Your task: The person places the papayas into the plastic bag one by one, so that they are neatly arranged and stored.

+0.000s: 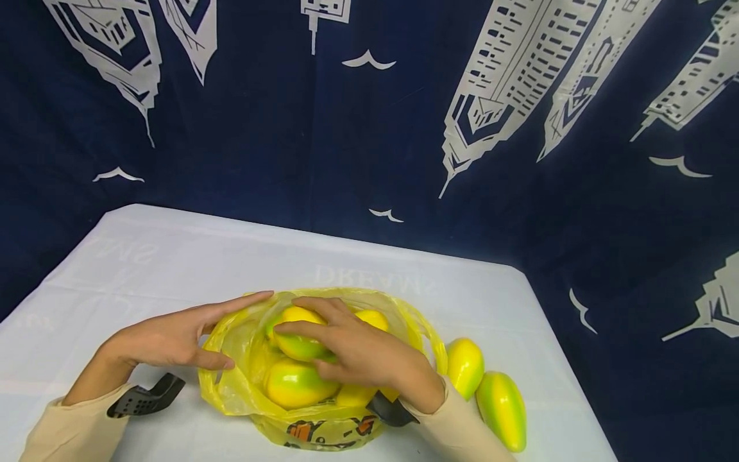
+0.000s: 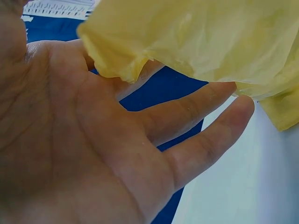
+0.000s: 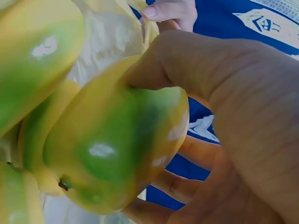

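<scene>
A yellow plastic bag (image 1: 233, 391) stands on the table with its mouth spread wide, several yellow-green mangoes (image 1: 297, 385) inside. My right hand (image 1: 369, 346) reaches into the mouth and grips one mango (image 3: 112, 144), thumb on one side and fingers on the other. That mango's dark stem end shows in the right wrist view, beside other mangoes in the bag. At the left rim is my left hand (image 1: 167, 337), its fingers extended along the bag and its thumb over the edge. In the left wrist view, the plastic (image 2: 196, 42) drapes across the extended fingers (image 2: 205, 154).
Two more mangoes lie right of the bag, one mango (image 1: 464, 366) close to its rim and another mango (image 1: 502, 410) nearer me. A white cloth (image 1: 190, 256) covers the table. Behind it hangs a dark blue curtain (image 1: 260, 141) with white building prints.
</scene>
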Tool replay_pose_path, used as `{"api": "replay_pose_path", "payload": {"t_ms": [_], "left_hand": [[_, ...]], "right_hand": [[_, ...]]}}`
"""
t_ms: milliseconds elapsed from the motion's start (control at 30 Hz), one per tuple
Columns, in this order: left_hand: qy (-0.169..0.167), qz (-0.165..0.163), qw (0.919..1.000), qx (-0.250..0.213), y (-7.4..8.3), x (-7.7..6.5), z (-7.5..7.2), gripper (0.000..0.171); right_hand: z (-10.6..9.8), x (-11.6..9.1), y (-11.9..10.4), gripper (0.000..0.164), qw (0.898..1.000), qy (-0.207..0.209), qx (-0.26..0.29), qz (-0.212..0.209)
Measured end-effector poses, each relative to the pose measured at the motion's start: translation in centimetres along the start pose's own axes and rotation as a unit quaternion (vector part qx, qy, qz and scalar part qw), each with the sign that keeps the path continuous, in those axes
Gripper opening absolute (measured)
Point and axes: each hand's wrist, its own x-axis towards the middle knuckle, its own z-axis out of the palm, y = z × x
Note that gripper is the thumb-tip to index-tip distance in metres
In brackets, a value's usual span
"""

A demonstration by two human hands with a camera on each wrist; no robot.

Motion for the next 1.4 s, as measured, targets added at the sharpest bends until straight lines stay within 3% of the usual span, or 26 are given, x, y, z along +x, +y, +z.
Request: {"api": "replay_pose_path", "payload": {"t_ms": [200,633,1167,1400], "left_hand": [[0.001,-0.001,1.0,0.009,0.0,0.1,0.0,0.089],[0.01,-0.011,0.9994,0.031,0.1,0.0,0.0,0.089],[0.006,0.006,0.9998,0.02,0.1,0.0,0.1,0.089],[0.002,0.006,1.0,0.006,0.0,0.0,0.1,0.089]], "right_hand": [[0.7,1.1,-0.2,0.068,1.0,-0.016,-0.023,-0.006],[1.9,1.6,0.1,0.063,0.999,-0.041,-0.005,-0.007],[1.6,1.2,0.1,0.063,0.999,-0.029,-0.015,0.005],[0.9,0.2,0.3,0.057,1.0,-0.001,-0.001,0.004]]}}
